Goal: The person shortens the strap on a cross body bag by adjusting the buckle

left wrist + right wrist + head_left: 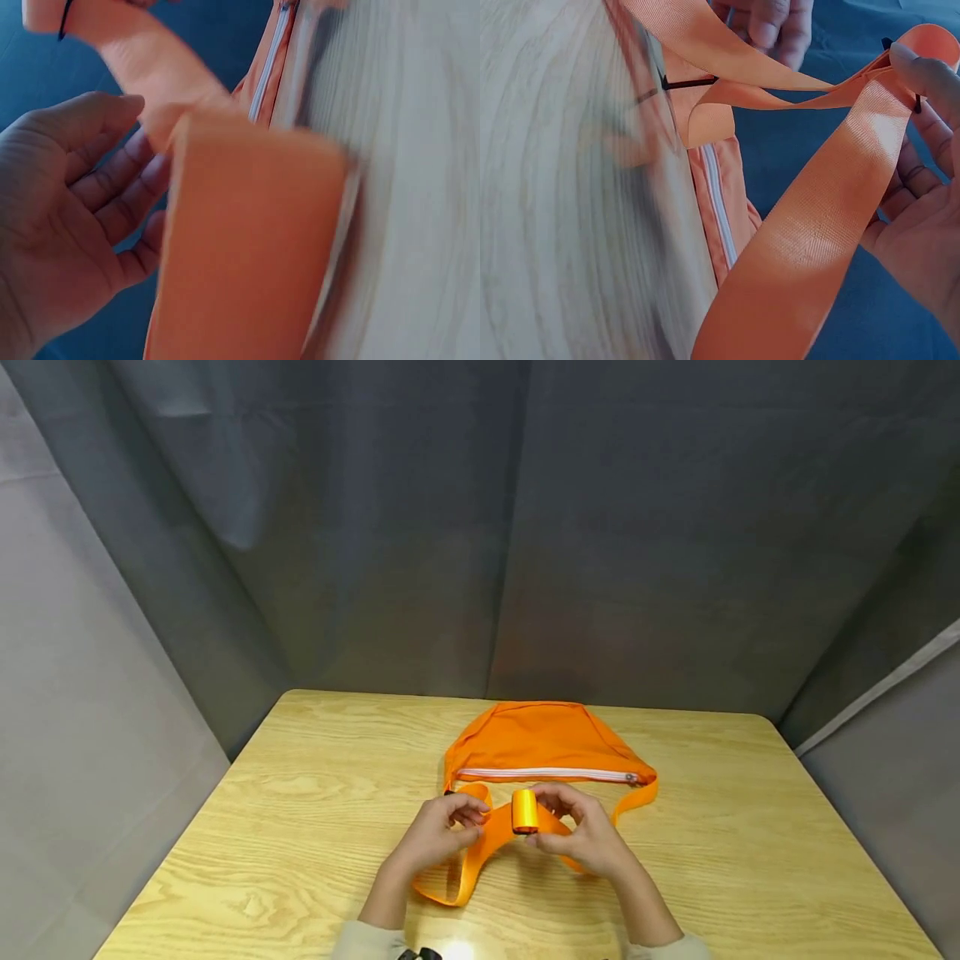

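Both forearms reach in from the near edge, pale sleeves [367,941] at the wrists, angled inward so the hands face each other at mid-height in front of me.

Right hand [588,835]: grasping. Thumb and fingers pinch the flat, bright orange webbing strap [802,225] at a thin black slider [886,43]; the strap bends into a short rounded loop there, raised above the surface. Thumb lies along the top of the strap, other fingers bent beneath it.

Left hand [442,833]: released. Thumb extended, fingers softly bent, palm turned toward the strap; fingertips just beside it, partly behind it in the left wrist view. Whether they touch, I cannot tell.

Strap runs between the hands, twisting, with one loop hanging below the left hand.

Half-moon bag of orange fabric [547,735] lies flat beyond both hands, near the far edge of the pale wood-grain surface [750,843]. Its straight side, with a white zipper [547,773], faces me. Dark grey curtain [375,527] behind.
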{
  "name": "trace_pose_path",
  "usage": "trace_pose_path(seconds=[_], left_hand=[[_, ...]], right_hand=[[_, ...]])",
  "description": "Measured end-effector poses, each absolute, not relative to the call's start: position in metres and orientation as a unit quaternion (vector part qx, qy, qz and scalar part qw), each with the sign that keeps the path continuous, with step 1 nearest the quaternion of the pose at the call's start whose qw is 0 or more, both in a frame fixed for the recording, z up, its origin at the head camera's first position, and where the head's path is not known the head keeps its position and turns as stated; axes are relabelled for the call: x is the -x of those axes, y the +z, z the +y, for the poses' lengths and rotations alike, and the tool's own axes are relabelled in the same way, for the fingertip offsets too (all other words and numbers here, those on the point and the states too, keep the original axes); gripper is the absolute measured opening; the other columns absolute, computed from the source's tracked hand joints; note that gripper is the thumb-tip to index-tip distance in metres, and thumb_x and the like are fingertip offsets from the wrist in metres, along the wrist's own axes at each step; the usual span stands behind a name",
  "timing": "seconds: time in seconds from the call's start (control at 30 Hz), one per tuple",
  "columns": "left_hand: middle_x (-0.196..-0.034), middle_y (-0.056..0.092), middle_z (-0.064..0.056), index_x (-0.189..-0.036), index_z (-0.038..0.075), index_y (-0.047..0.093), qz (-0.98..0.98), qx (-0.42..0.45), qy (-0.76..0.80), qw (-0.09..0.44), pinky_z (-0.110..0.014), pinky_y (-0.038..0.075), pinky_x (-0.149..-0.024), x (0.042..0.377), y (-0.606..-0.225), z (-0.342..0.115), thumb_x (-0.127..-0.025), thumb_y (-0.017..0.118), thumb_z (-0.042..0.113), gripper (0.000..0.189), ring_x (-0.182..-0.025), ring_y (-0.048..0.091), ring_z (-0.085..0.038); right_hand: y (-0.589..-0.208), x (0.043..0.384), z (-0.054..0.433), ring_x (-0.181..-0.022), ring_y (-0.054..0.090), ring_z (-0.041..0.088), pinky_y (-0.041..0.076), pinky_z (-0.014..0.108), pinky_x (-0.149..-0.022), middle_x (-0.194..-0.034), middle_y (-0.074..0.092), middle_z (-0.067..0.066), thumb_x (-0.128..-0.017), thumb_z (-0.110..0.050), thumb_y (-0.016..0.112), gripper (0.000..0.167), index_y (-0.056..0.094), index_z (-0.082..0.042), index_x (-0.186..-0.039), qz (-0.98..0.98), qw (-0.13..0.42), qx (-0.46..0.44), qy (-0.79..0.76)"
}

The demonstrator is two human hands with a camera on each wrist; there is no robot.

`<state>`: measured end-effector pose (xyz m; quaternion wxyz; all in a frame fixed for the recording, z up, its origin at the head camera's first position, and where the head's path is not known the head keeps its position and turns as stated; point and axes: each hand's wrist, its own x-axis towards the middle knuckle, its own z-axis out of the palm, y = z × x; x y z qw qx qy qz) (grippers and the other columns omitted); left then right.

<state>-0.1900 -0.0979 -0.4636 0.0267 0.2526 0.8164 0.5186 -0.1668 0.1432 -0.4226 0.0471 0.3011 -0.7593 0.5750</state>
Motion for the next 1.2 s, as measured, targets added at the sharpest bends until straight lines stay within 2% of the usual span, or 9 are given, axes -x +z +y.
trace_pose_path(seconds=[0.17,0.43,0.63,0.83,0.97,1.2], left_hand=[[-0.09,0.065,0.005,-0.104,0.012,0.067,0.825,-0.259,0.501,0.015,-0.03,0.045,-0.071,0.195,-0.467,-0.084,-0.084,0.069,0.011,0.02,-0.081,0.058,-0.009],[-0.086,0.066,-0.001,-0.101,0.007,0.067,0.809,-0.269,0.522,-0.026,-0.03,0.048,-0.071,0.195,-0.462,-0.082,-0.086,0.067,0.009,0.015,-0.079,0.059,-0.013],[-0.084,0.064,0.007,-0.099,0.013,0.068,0.821,-0.255,0.51,-0.013,-0.029,0.047,-0.07,0.193,-0.469,-0.096,-0.087,0.066,0.011,0.012,-0.077,0.058,-0.01],[-0.085,0.064,0.009,-0.098,0.015,0.068,0.825,-0.25,0.507,-0.009,-0.035,0.045,-0.074,0.192,-0.469,-0.102,-0.087,0.066,0.013,0.012,-0.079,0.058,-0.009],[-0.089,0.066,0.006,-0.101,0.013,0.069,0.822,-0.263,0.504,0.008,-0.039,0.044,-0.075,0.192,-0.465,-0.096,-0.087,0.066,0.01,0.014,-0.081,0.059,-0.01],[-0.095,0.066,-0.012,-0.105,0.0,0.065,0.794,-0.287,0.536,0.022,-0.046,0.046,-0.077,0.185,-0.439,-0.08,-0.086,0.063,0.0,0.019,-0.084,0.06,-0.019]], right_hand=[[-0.42,0.167,0.142,-0.077,0.053,0.03,0.046,0.036,-0.068,-0.09,0.062,0.006,-0.07,0.004,0.078,0.045,0.06,-0.003,-0.11,-0.76,0.044,-0.295,0.578],[-0.417,0.169,0.143,-0.077,0.053,0.031,0.046,0.037,-0.068,-0.09,0.062,0.007,-0.07,0.005,0.077,0.044,0.06,-0.003,-0.11,-0.762,0.045,-0.297,0.574],[-0.42,0.165,0.151,-0.077,0.054,0.028,0.047,0.035,-0.067,-0.092,0.062,0.006,-0.07,0.005,0.077,0.045,0.059,-0.001,-0.111,-0.771,0.047,-0.291,0.565],[-0.419,0.164,0.15,-0.075,0.054,0.028,0.047,0.035,-0.066,-0.092,0.063,0.006,-0.07,0.005,0.078,0.045,0.06,-0.001,-0.11,-0.761,0.055,-0.307,0.568],[-0.42,0.162,0.147,-0.075,0.053,0.029,0.047,0.034,-0.066,-0.093,0.063,0.008,-0.069,0.007,0.077,0.045,0.059,0.002,-0.11,-0.751,0.052,-0.315,0.578],[-0.434,0.169,0.146,-0.077,0.053,0.027,0.046,0.034,-0.067,-0.094,0.063,0.006,-0.07,0.007,0.077,0.046,0.059,-0.001,-0.112,-0.744,0.054,-0.331,0.578]])
